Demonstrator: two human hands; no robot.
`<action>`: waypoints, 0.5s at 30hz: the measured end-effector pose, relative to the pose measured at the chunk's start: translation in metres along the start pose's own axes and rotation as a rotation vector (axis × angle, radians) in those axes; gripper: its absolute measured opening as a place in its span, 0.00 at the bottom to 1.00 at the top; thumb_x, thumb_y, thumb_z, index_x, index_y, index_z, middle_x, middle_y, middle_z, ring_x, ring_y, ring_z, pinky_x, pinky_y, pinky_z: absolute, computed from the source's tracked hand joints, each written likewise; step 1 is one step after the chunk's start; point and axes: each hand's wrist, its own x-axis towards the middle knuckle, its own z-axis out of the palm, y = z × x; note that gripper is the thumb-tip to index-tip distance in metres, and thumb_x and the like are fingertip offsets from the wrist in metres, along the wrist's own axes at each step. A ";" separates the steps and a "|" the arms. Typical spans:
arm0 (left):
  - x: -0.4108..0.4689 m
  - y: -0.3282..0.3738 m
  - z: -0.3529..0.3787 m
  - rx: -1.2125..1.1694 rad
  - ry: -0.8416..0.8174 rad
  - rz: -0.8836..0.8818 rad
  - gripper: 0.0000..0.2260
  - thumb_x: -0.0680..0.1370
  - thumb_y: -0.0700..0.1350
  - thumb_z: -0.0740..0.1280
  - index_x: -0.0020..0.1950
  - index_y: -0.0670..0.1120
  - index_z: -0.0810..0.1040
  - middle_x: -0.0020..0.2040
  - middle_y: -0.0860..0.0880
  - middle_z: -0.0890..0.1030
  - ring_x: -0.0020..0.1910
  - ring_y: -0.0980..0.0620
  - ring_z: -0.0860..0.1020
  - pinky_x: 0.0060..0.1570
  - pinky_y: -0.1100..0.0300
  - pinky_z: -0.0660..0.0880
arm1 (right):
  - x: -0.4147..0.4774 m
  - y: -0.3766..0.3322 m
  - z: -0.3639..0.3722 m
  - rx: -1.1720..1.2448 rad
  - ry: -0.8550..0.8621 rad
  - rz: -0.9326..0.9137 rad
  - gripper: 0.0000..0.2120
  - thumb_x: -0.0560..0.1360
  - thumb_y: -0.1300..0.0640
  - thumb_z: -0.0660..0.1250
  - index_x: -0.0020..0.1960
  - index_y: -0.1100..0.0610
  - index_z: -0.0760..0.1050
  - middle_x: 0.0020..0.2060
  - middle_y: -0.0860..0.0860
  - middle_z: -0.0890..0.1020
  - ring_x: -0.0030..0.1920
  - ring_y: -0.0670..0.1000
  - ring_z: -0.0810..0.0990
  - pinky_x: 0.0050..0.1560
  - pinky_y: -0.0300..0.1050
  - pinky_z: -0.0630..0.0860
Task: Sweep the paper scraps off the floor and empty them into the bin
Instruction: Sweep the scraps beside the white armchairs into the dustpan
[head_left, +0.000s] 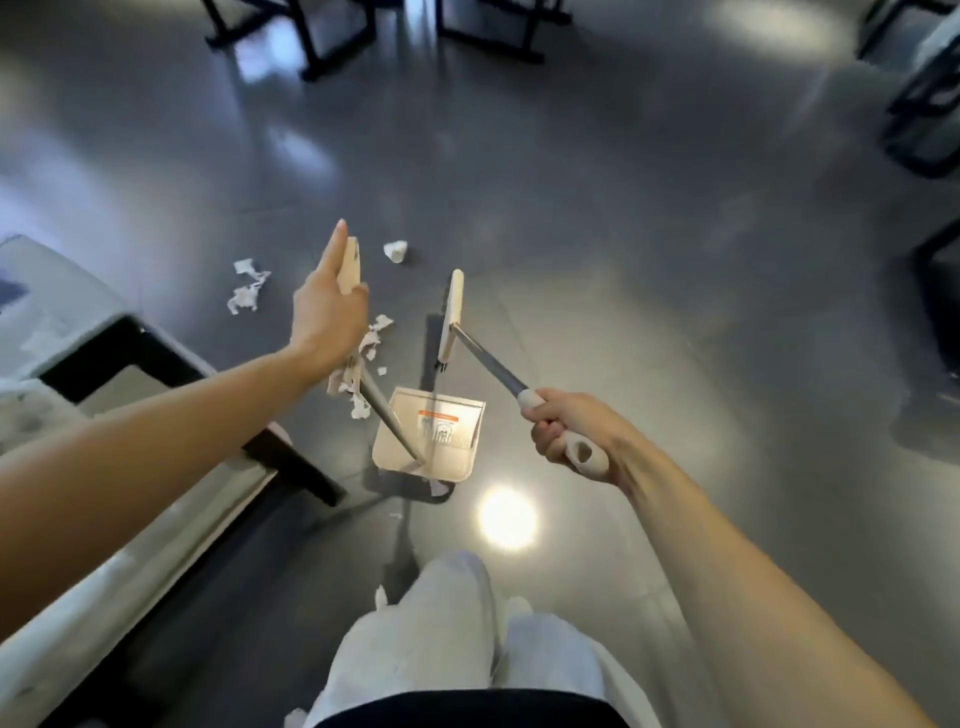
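Nearby, white bench (57, 291) beside paper scraps (248, 287), chair legs (311, 49) beyond.

White table (57, 296) with black frame, dark furniture legs (311, 57) beyond

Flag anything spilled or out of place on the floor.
Torn paper scraps lie scattered on the floor, mostly left of the dustpan; one sits farther off, another by the leg. None seems to be in the pan.

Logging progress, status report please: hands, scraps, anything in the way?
Left hand grips dustpan handle; right hand grips broom. Paper scraps on floor beside dustpan. Table leg close on left.
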 end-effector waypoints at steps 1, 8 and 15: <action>0.017 0.003 0.006 -0.016 0.041 -0.024 0.30 0.81 0.39 0.57 0.77 0.63 0.53 0.71 0.47 0.69 0.34 0.56 0.73 0.28 0.66 0.73 | 0.014 -0.026 -0.003 -0.027 -0.022 0.000 0.08 0.79 0.69 0.56 0.52 0.58 0.70 0.21 0.49 0.70 0.20 0.41 0.66 0.17 0.31 0.64; 0.165 0.015 0.054 -0.072 0.234 -0.165 0.31 0.81 0.37 0.58 0.77 0.63 0.53 0.74 0.50 0.67 0.26 0.56 0.72 0.25 0.65 0.75 | 0.152 -0.205 -0.017 -0.183 -0.107 0.038 0.09 0.79 0.70 0.55 0.51 0.57 0.68 0.20 0.48 0.68 0.18 0.41 0.65 0.16 0.31 0.63; 0.323 0.034 0.085 -0.016 0.263 -0.237 0.30 0.80 0.38 0.58 0.76 0.65 0.56 0.68 0.47 0.74 0.28 0.59 0.75 0.29 0.62 0.74 | 0.313 -0.360 -0.008 -0.347 -0.159 0.103 0.09 0.78 0.70 0.57 0.48 0.57 0.67 0.21 0.49 0.69 0.18 0.42 0.65 0.17 0.32 0.64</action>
